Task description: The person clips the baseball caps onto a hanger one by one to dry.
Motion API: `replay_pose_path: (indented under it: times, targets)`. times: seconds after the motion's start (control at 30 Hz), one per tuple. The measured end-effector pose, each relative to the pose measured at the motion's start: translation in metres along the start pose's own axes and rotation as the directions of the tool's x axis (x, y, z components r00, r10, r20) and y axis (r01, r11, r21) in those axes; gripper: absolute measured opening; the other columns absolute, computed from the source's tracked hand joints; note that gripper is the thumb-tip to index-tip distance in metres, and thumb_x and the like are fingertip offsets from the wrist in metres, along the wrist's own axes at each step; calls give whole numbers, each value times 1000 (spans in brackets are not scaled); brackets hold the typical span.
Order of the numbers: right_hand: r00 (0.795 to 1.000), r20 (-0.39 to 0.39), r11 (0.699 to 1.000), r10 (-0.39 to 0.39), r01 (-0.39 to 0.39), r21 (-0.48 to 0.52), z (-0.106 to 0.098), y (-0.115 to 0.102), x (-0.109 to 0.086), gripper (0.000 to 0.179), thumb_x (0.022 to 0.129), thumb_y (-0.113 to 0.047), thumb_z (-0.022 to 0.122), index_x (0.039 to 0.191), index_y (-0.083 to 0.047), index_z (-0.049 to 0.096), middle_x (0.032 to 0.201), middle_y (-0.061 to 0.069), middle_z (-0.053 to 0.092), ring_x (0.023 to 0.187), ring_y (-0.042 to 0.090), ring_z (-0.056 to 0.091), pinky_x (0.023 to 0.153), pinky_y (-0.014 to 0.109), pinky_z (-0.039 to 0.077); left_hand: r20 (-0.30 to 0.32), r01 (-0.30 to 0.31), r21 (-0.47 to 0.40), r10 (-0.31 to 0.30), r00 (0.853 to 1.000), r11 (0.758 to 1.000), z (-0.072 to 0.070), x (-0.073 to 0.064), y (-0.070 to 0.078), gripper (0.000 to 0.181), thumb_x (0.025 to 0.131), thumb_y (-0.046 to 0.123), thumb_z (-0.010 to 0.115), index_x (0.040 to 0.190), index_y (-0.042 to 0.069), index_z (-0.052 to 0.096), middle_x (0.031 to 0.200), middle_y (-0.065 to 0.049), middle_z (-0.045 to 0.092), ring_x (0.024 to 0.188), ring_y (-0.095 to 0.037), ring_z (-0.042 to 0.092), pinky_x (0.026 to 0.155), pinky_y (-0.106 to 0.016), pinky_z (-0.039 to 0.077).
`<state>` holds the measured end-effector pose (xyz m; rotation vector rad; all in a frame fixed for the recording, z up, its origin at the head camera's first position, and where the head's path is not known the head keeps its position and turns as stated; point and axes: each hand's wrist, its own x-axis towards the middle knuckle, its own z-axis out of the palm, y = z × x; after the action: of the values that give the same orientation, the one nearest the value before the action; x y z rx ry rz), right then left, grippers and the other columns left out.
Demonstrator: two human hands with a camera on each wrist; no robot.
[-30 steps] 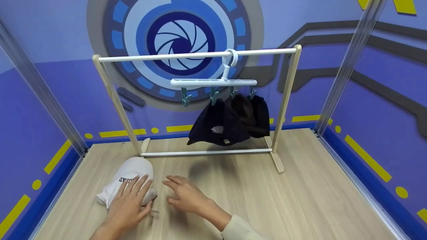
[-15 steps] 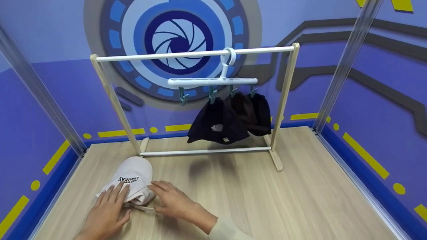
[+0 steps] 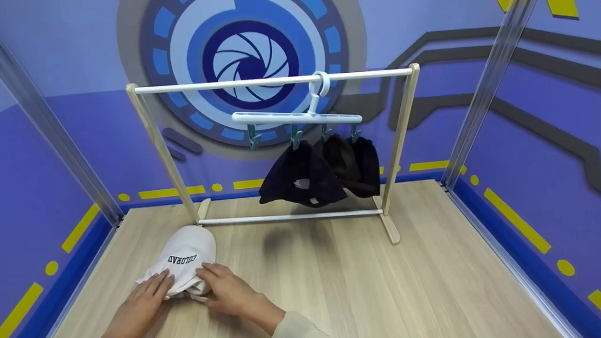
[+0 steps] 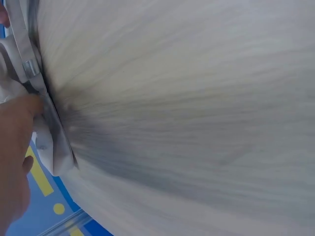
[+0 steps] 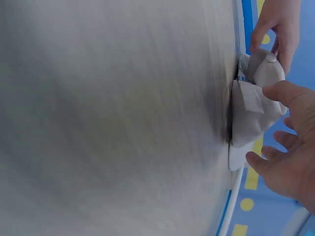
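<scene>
A white baseball cap (image 3: 188, 258) with dark lettering lies on the table at the left, brim toward the rack. My left hand (image 3: 141, 303) pinches its near left edge, fingers on top and thumb by the back opening in the left wrist view. Against the cap's right side rests my right hand (image 3: 232, 291); in the right wrist view its thumb (image 5: 283, 92) touches the fabric while the other fingers are spread loosely. The cap's back strap (image 4: 22, 44) with a metal buckle shows in the left wrist view.
A wood-and-white rack (image 3: 277, 81) stands behind. From it hangs a light-blue hanger (image 3: 296, 118) with green clips; dark caps (image 3: 303, 178) hang from the clips on the right. The leftmost clip (image 3: 253, 138) holds nothing. Blue walls (image 3: 530, 164) enclose the table.
My left hand has slid from the top of the cap to its near left edge and now pinches it. My right hand has moved left until it touches the cap.
</scene>
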<state>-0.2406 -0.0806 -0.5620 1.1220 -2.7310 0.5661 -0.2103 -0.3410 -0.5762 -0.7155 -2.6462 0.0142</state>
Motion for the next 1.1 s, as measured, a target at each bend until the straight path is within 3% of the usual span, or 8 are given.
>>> replay_pose_path:
  times: [0.13,0.23,0.43,0.67,0.93,1.1]
  targets:
    - [997,56,999,51,-52,17,3,-2,7,72,86,-18,80,150,-16,49,153,2,47,141,15,45,113,21,35,-98,-46,7,46,994,999,5,1,-1,56,69,-14,80,122,-2,67,130,-22,63,115,-42,62,91,-58,53]
    - [996,63,997,69,-71,32,5,-2,12,67,86,-14,79,147,-17,52,150,0,51,137,13,48,111,21,39,-137,-51,9,52,989,999,7,2,-2,52,68,-17,78,117,-3,69,127,-22,65,113,-41,63,91,-54,54]
    - [999,-27,1000,18,-18,22,9,3,17,60,87,-17,79,142,-15,57,143,1,56,133,15,52,111,22,40,-163,-10,-16,7,987,1000,8,4,1,55,65,-21,76,116,-1,69,124,-19,66,113,-38,64,90,-51,55]
    - [995,-100,998,27,-21,61,17,5,16,47,87,-18,79,132,-18,63,137,-1,59,128,14,55,108,22,42,-266,15,-36,-24,964,999,16,4,2,53,63,-23,73,112,-1,70,119,-18,69,106,-36,68,79,-48,58]
    - [997,-71,996,-15,21,84,17,2,13,63,87,-28,81,144,-21,54,144,1,52,133,17,49,106,28,46,-259,54,-49,-65,964,997,15,2,9,48,68,-20,68,113,-1,67,114,-21,69,102,-36,69,74,-47,59]
    - [994,-106,999,-30,34,40,12,-3,18,55,90,-34,78,140,-27,60,142,0,54,132,16,50,102,30,48,-282,36,-26,-42,958,999,12,8,12,50,66,-20,71,113,0,68,113,-19,70,99,-34,70,71,-44,60]
